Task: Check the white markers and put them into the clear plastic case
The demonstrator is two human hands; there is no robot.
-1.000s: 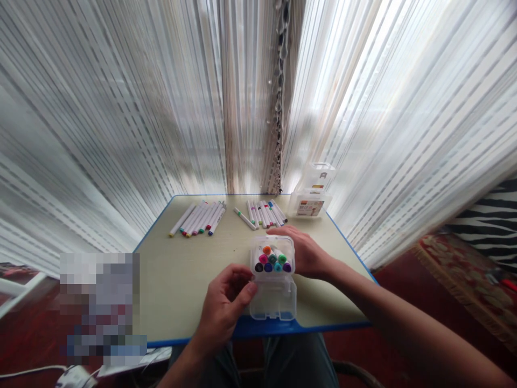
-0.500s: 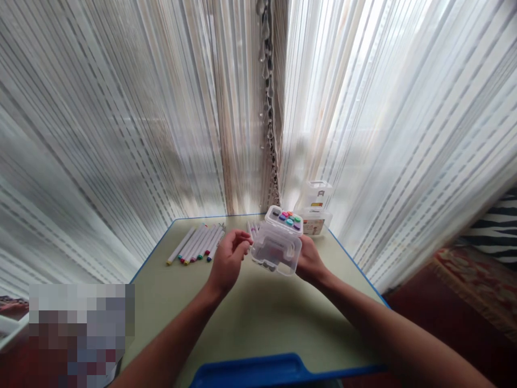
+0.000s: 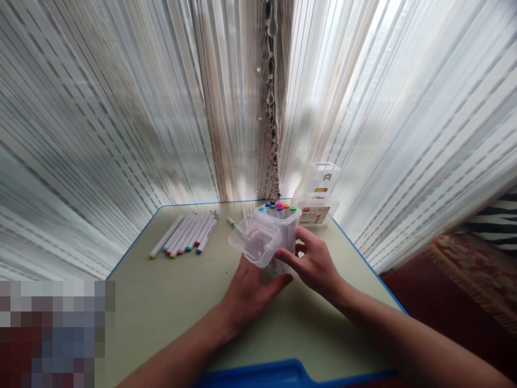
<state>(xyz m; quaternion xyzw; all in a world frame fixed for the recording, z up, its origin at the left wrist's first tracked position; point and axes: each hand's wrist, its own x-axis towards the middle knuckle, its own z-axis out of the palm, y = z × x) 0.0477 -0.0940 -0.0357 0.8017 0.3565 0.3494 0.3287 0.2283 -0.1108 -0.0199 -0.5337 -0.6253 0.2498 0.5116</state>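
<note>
I have the box between my two hands above the near middle of the bench; I can't tell whether its base touches down. My right hand pinches the right wall and near face. My left hand sits low at the base, thumb out along it, but its fingers are hidden behind the lid, so I can't tell how firmly it closes. The lid hangs open toward the near left; pens stand caps up at the mouth.

I judge the box light, its thin clear plastic springy and a little slick, with the pens adding some weight. The best hold is low on the side walls; the lid's hinge looks the weak part, a poor handle. Tilted far, it could spill pens near the loose pens or the other box
</note>
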